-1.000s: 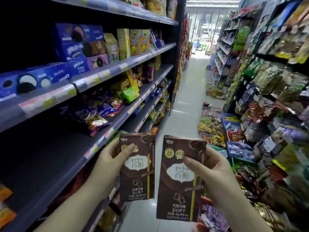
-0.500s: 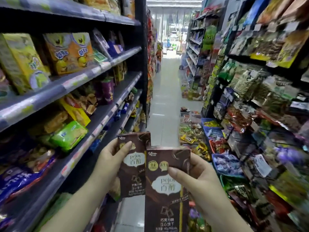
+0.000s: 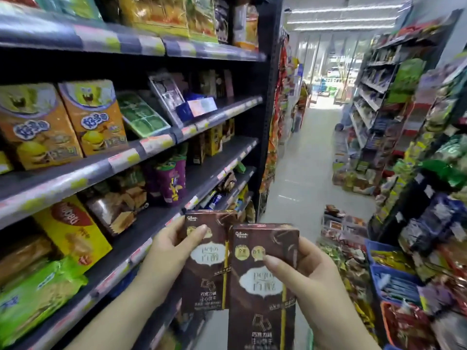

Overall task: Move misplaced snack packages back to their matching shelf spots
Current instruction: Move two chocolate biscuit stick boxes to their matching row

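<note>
I hold two brown Pejoy chocolate boxes upright in front of me in the aisle. My left hand (image 3: 166, 251) grips the left brown box (image 3: 206, 281), thumb across its upper front. My right hand (image 3: 307, 271) grips the right brown box (image 3: 261, 296), thumb on its front. The right box overlaps the left one's edge and sits a little lower and closer. Both boxes hang beside the front edge of the dark left shelf (image 3: 141, 251). Similar dark boxes (image 3: 202, 147) stand farther along a higher left shelf.
Left shelves carry orange cartoon boxes (image 3: 93, 117), a yellow box (image 3: 73, 236), a green packet (image 3: 38, 296) and purple cans (image 3: 169, 180). The right rack (image 3: 429, 173) is packed with bagged snacks, with blue bins (image 3: 394, 279) low down. The tiled aisle (image 3: 303, 173) runs ahead between them.
I have walked forward along the left shelves; the blue cookie boxes slid out of view and the orange boxes came near. The two brown boxes moved together and now overlap.
</note>
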